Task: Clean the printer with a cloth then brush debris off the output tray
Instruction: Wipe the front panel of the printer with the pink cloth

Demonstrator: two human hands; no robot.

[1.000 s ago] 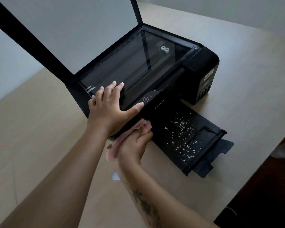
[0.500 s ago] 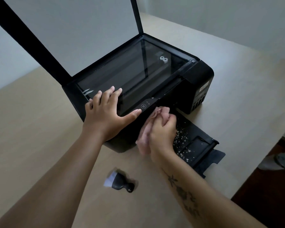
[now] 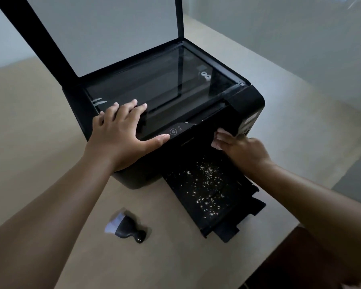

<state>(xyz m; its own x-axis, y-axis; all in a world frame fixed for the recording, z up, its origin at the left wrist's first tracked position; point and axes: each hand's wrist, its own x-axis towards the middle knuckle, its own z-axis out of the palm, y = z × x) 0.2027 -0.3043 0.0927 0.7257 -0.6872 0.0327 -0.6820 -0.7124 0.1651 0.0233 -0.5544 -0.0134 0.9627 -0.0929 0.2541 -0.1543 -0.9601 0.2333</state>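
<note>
Since a second ago our right hand [image 3: 241,150] has swept the small pink cloth [image 3: 218,137] from the left of the black printer's [image 3: 248,101] front face across to its right corner, and the camera has tilted so the brush shows.

From the head view, our left hand [image 3: 121,132] lies flat and open on the front edge of the scanner glass [image 3: 165,90], grasping nothing, steadying the machine. Our right hand's grip is pressed closed on the cloth, bunched against the printer front just above the black pull-out output tray [image 3: 248,207].

We judge the cloth soft and light, best held wadded in the palm. The short black-handled brush with pale bristles [image 3: 126,227] lies on the beige worktop [image 3: 50,122] near the tray; it looks stiff and light, best taken by its knob.

We count one printer, one cloth, one brush, one tray, and many pale crumbs [image 3: 206,184].
</note>
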